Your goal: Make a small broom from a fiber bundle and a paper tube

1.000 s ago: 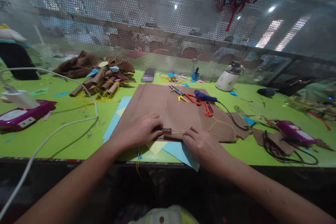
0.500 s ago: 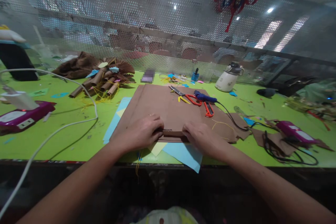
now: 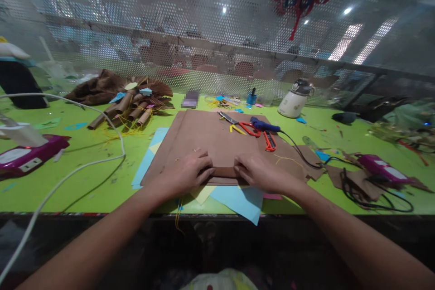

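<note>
A big brown paper sheet [image 3: 207,138] lies on the green table [image 3: 84,167]. Its near edge is rolled into a thin brown tube [image 3: 224,172]. My left hand [image 3: 185,172] presses the tube's left end with curled fingers. My right hand [image 3: 260,173] grips its right end the same way. Both hands lie on the sheet's near edge, a short gap apart. Blue paper [image 3: 239,199] and pale yellow paper [image 3: 202,192] stick out from under the sheet toward me.
Red-handled scissors [image 3: 243,126], a blue glue gun [image 3: 265,125] with black cord and an orange cutter [image 3: 270,141] lie on the sheet's far side. Rolled brown tubes [image 3: 131,106] sit at back left, a white pot [image 3: 294,99] at back right, purple power strips [image 3: 23,156] on both sides.
My right hand moved left onto the rolled edge and closed on it. Both hands have pushed the roll a little farther up the sheet. The yellow string by the right hand is now covered.
</note>
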{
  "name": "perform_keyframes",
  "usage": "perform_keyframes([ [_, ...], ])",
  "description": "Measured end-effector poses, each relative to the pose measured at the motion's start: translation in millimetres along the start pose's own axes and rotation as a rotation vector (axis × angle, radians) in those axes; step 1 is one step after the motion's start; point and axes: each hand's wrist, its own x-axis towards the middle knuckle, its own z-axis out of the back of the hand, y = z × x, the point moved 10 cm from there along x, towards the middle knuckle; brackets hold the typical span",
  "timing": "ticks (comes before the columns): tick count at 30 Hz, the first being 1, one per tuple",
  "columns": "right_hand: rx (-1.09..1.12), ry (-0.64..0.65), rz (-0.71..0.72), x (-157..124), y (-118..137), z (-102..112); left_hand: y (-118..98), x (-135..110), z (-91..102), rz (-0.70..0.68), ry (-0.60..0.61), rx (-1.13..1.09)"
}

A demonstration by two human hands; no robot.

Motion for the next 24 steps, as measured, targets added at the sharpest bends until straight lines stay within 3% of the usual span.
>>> perform_keyframes([
  [6,-0.016,0.006,0.016,-1.2,0.6,1.2,4.9,1.5,-1.9,-0.002,-0.031,0.001],
  [11,-0.287,-0.229,0.166,-11.7,38.8,12.3,9.6,0.9,-3.0,0.002,-0.044,-0.030],
  [14,-0.228,-0.288,0.207,-12.1,52.3,4.2,9.9,1.6,-2.1,0.000,-0.060,-0.057],
  [19,0.066,-0.334,0.059,-2.2,30.2,-1.3,8.8,1.7,-0.9,0.019,-0.056,-0.068],
  [24,0.143,-0.195,0.018,12.4,17.7,-6.7,6.6,0.3,-0.7,-0.005,-0.063,-0.034],
])
